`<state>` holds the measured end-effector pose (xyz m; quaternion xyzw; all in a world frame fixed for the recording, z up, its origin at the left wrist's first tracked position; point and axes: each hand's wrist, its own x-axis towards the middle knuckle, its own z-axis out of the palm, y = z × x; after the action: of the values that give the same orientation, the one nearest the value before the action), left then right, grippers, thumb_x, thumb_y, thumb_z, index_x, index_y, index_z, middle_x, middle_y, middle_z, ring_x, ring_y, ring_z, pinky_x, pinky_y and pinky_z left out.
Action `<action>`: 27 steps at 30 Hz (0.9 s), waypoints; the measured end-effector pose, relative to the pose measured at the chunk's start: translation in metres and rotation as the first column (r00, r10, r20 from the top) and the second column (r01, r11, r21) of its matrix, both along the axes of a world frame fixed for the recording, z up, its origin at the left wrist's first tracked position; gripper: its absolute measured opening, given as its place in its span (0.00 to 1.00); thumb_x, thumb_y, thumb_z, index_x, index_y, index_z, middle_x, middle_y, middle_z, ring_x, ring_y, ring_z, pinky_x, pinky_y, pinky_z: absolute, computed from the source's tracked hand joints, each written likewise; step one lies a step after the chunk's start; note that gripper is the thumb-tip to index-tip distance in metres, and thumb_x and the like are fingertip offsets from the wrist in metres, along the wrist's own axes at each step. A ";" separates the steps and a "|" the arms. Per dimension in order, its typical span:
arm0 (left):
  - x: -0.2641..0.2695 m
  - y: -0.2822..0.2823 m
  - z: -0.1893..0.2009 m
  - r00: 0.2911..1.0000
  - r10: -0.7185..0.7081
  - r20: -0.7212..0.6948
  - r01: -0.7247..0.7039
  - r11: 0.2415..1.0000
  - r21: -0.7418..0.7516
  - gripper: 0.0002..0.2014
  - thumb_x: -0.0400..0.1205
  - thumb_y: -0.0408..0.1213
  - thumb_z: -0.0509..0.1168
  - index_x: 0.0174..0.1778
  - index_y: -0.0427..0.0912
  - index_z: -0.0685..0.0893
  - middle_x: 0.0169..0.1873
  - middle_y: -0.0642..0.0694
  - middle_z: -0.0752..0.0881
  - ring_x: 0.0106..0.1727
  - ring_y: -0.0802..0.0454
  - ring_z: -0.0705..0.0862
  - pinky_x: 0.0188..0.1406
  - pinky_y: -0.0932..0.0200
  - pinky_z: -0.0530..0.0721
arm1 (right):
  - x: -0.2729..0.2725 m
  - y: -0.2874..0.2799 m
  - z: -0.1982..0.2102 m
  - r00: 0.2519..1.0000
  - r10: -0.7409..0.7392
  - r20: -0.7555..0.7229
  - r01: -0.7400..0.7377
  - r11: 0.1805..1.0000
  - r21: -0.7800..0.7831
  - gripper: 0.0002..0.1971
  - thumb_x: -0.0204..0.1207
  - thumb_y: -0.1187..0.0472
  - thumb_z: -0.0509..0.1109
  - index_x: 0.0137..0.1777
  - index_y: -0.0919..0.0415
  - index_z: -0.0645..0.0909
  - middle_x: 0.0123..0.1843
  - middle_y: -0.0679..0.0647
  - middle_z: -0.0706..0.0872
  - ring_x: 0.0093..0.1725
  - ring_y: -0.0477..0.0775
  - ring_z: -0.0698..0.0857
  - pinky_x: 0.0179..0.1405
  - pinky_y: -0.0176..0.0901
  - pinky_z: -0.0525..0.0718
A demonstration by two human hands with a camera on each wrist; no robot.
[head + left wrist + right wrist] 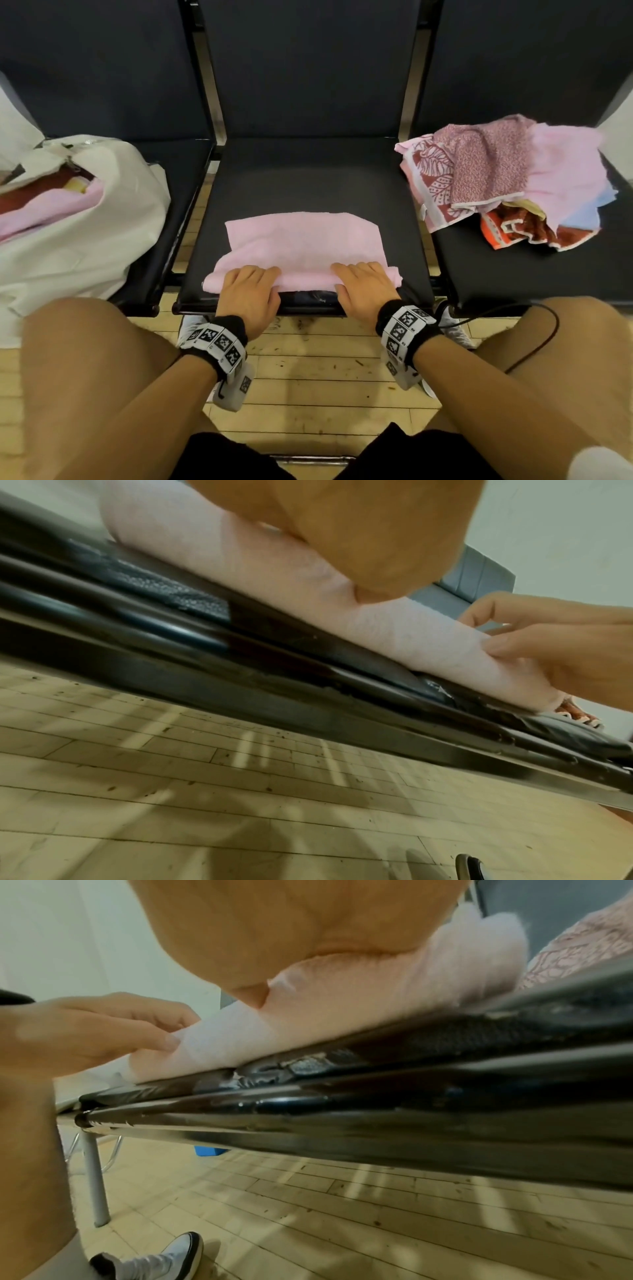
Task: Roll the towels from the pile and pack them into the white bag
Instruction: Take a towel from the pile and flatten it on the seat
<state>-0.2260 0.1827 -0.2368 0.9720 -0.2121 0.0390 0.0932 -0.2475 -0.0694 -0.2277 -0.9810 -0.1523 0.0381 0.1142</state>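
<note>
Both hands rest on a half-rolled plain pink terry towel (303, 243) at the front edge of the middle black padded seat (308, 181).

The left hand (249, 291) and the right hand (363, 287) curl their fingers over the rolled part, thumbs pressing its near side. The soft white bag (102, 219), holding towels, lies on the left seat; the pile of patterned towels (503, 178) lies on the right seat.

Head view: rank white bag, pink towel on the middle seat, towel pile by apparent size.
1. white bag, though cut off at the left edge
2. towel pile and pink towel: too similar in apparent area to rank
</note>
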 end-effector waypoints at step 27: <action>0.007 -0.005 -0.005 0.996 0.094 0.012 -0.093 0.993 -0.071 0.17 0.77 0.47 0.60 0.57 0.48 0.86 0.48 0.50 0.88 0.57 0.44 0.80 0.71 0.37 0.71 | 0.010 0.002 -0.015 0.986 -0.151 0.077 0.146 0.987 0.067 0.15 0.82 0.55 0.64 0.67 0.55 0.80 0.58 0.52 0.86 0.60 0.58 0.81 0.77 0.58 0.61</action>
<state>-0.2192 0.1774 -0.2415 0.9767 -0.1656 0.0580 0.1239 -0.2377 -0.0673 -0.2430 -0.9864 -0.0844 -0.0153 0.1404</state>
